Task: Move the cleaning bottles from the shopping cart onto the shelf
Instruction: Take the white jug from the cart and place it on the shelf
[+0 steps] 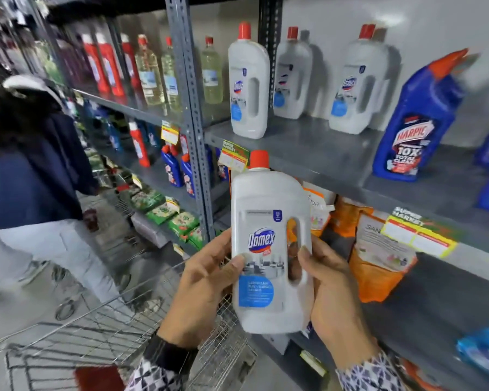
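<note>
Head view showed me a white bottle (pixel 268 249) upright between both hands, above the cart (pixel 110 328) and below the shelf (pixel 316 148). My left hand (pixel 203 289) cupped its side; my right hand (pixel 331 286) closed around the handle side. Three like bottles (pixel 247 83) already stood up there. I judged the red cap could catch the shelf edge on the lift, or the base could knock the front bottle over.

A white Domex bottle (pixel 270 249) with a red cap is held upright between the left hand (pixel 202 289) and right hand (pixel 332 294), just above the wire shopping cart (pixel 102 337). Three matching bottles (pixel 249 83) and a blue Harpic bottle (pixel 418 119) are lined up on the grey shelf (pixel 308 145).
</note>
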The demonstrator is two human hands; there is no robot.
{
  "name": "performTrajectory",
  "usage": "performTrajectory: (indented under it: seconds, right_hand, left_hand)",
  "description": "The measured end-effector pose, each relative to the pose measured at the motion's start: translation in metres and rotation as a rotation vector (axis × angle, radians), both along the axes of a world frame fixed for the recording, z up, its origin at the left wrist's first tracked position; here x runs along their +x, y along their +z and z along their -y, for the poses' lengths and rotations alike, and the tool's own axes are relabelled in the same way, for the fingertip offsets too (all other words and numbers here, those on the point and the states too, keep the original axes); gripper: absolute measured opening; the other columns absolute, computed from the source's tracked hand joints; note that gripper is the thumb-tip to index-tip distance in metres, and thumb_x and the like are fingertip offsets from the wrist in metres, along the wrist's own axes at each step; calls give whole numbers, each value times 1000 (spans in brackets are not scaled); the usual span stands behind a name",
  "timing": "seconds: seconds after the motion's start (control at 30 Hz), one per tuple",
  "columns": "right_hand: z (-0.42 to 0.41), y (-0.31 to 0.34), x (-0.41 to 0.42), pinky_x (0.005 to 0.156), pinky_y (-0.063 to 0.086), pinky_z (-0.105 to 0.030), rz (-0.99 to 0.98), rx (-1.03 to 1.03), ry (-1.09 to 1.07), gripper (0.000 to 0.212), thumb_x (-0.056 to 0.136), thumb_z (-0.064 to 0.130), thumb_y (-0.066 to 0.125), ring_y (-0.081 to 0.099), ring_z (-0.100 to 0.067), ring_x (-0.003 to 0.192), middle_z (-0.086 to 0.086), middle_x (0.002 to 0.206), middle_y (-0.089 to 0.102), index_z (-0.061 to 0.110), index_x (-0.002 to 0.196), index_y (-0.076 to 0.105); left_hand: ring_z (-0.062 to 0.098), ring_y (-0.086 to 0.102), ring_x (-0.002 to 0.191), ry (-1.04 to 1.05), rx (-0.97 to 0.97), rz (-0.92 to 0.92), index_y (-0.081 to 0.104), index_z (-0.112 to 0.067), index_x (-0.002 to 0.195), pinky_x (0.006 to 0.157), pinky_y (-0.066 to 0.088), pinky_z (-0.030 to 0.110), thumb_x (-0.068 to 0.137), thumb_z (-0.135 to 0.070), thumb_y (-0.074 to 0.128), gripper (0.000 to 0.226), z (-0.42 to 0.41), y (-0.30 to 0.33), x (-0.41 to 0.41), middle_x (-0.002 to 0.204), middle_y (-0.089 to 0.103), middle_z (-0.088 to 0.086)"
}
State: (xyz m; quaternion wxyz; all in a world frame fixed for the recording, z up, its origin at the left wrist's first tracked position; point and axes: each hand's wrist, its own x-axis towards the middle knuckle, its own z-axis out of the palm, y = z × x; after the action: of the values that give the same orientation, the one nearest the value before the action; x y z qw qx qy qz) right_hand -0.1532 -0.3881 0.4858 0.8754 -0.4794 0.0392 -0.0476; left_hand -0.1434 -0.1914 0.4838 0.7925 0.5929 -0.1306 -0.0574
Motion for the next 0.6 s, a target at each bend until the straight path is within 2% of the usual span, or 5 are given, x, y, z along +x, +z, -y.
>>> performTrajectory:
  seconds: [0.1, 0.2, 0.33, 0.47, 0.6]
  right_hand:
    - [4, 1, -1, 82, 63, -50, 16, -21, -7, 38, 78, 15, 71, 76, -35, 90, -18, 107, 82, 14, 115, 80]
    - [6, 10, 7, 67, 61, -33, 83, -43, -15, 34, 79, 16, 71, 71, -25, 74, -11, 88, 79, 14, 112, 81]
    - [15, 50, 49, 70, 60, -31, 233, -149, -71, 23, 88, 19, 70, 68, -18, 71, -6, 76, 73, 17, 107, 81]
    - [28, 99, 117, 74, 65, -33, 325, -255, -216, 27, 100, 1, 60, 75, -20, 83, -12, 98, 82, 6, 123, 74]
    - [45, 137, 187, 84, 65, -29, 390, -349, -340, 33, 102, 0, 57, 75, -19, 101, -15, 122, 79, 10, 129, 72]
  left_hand:
    - [36, 66, 131, 7, -2, 4, 60, -17, 144, 103, 54, 49, 99, -6, 59, 46, 4, 2, 0, 142, 68, 12]
    - [33, 68, 129, -14, 16, 51, 61, -18, 143, 98, 60, 43, 100, -9, 60, 44, 6, 16, 10, 141, 69, 11]
    - [34, 68, 128, -32, 90, 189, 62, -17, 142, 101, 58, 51, 104, -3, 52, 42, 15, 61, 66, 138, 71, 12]
    - [28, 67, 131, -14, 162, 402, 59, -11, 145, 106, 57, 46, 104, 3, 49, 44, 35, 114, 143, 140, 70, 11]
    - [27, 64, 134, 22, 202, 521, 54, -5, 148, 111, 53, 47, 102, 9, 49, 49, 62, 153, 217, 142, 68, 14]
